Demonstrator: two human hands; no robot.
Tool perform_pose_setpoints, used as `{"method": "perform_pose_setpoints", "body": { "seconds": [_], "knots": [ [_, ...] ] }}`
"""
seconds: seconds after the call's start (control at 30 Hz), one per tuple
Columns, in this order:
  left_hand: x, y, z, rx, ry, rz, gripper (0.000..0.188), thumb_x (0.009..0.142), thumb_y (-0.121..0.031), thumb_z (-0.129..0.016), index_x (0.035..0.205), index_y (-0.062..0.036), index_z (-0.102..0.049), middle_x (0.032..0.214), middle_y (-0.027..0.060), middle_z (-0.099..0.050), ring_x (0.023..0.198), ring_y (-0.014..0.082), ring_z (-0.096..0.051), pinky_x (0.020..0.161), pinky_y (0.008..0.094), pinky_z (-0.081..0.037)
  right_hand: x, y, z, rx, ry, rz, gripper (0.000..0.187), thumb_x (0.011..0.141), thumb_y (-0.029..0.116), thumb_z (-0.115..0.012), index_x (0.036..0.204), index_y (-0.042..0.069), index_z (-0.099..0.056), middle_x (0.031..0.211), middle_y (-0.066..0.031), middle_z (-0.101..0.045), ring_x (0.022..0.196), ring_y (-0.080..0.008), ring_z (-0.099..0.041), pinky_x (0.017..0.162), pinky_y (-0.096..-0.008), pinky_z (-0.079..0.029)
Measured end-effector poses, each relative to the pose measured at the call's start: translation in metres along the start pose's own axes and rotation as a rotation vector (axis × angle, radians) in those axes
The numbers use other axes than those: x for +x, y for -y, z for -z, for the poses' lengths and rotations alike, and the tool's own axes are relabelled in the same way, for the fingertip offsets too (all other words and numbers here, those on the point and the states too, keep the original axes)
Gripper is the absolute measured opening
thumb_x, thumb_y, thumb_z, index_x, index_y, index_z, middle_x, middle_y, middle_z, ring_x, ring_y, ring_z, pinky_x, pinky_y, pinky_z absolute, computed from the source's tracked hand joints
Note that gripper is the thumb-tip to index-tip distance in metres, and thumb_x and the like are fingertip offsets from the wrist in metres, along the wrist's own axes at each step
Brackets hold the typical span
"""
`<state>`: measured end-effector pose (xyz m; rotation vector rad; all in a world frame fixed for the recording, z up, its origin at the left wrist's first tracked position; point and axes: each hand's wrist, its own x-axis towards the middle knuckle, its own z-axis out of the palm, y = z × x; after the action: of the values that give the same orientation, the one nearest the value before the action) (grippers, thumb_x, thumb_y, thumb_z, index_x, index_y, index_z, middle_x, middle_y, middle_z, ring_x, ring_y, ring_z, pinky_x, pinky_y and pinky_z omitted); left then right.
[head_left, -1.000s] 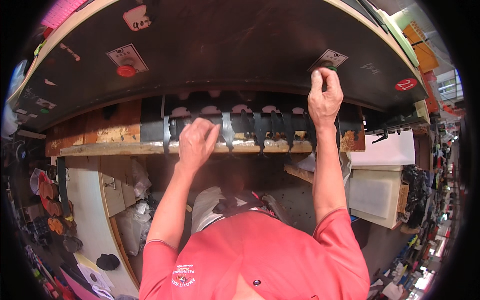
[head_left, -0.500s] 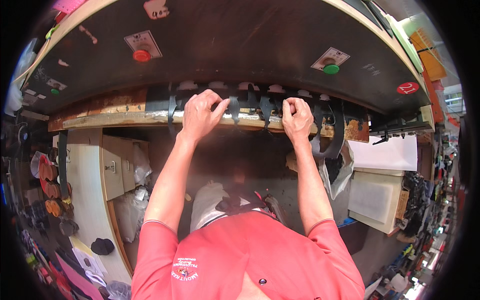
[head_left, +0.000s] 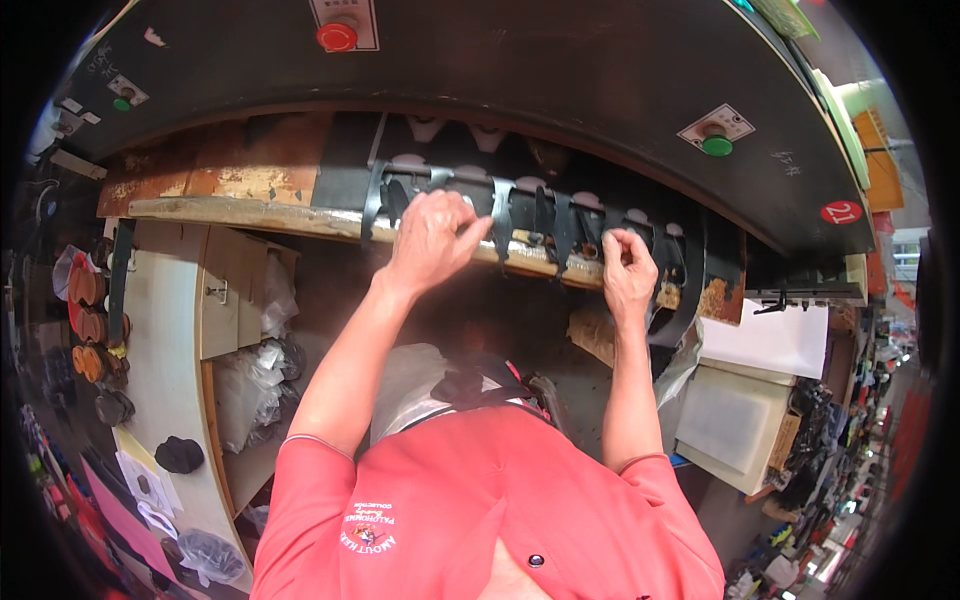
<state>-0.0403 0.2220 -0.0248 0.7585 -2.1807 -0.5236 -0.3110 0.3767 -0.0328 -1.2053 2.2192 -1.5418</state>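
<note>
Left hand [head_left: 432,237]: at black strips [head_left: 503,210], fingers' hold unclear
Right hand [head_left: 630,273]: freed for strips, fingers together
Green button [head_left: 717,145]: released, right hand's 1 o'clock

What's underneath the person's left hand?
Beside the left hand, black strips and the light wooden edge show. The hand covers what is directly beneath it, so I can't tell whether it touches either.

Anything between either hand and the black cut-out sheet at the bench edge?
Nothing visible. The left hand and right hand are both right at the black cut-out sheet; actual fingertip contact is unclear. The black panel lies beyond them, not in between.
</note>
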Motion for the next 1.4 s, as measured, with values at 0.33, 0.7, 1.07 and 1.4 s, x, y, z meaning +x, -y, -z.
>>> {"method": "perform_pose_setpoints", "body": {
  "seconds": [0.33,0.7,1.07,1.4],
  "knots": [
    [0.060,0.000,-0.002,-0.108,0.057,0.075,0.011,0.086,-0.006,-0.081,0.095,-0.0018,-0.075,0.100,0.0146,-0.075,0.095,0.0361,-0.071,0.089,0.0463,-0.054,0.094,0.061,-0.052,-0.190,0.132,0.226,0.053,0.093,0.023,-0.084,0.137,-0.002,-0.068,0.136,-0.0177,-0.068,0.121,-0.0265,-0.067,0.106,-0.0367,-0.052],
    [0.096,0.027,-0.037,0.028,0.093,0.041,0.046,0.086,-0.009,-0.082,0.129,-0.0020,-0.070,0.139,0.0135,-0.069,0.134,0.0366,-0.061,0.108,0.0477,-0.048,0.131,0.057,-0.115,-0.178,0.212,0.199,0.070,0.077,0.023,-0.087,0.140,-0.001,-0.068,0.147,-0.0298,-0.058,0.134,-0.0431,-0.057,0.115,-0.0476,-0.047],
    [0.131,-0.004,-0.055,-0.209,0.076,0.173,0.051,0.090,-0.011,-0.082,0.134,0.0079,-0.065,0.119,0.0227,-0.073,0.101,0.0401,-0.069,0.089,0.0474,-0.056,0.149,0.051,-0.080,0.807,0.329,-0.370,0.067,0.090,-0.004,-0.076,0.153,-0.008,-0.053,0.142,-0.0128,-0.064,0.124,-0.0178,-0.063,0.105,-0.0295,-0.051],
    [0.135,-0.004,-0.076,-0.084,-0.002,0.175,0.053,0.092,-0.004,-0.076,0.140,0.0114,-0.057,0.140,0.0362,-0.057,0.120,0.0492,-0.058,0.104,0.0517,-0.051,0.147,0.020,-0.071,0.996,0.255,-0.363,0.070,0.092,0.013,-0.072,0.156,-0.005,-0.051,0.132,-0.0121,-0.072,0.110,-0.0148,-0.072,0.100,-0.0287,-0.057]
  ]
}}
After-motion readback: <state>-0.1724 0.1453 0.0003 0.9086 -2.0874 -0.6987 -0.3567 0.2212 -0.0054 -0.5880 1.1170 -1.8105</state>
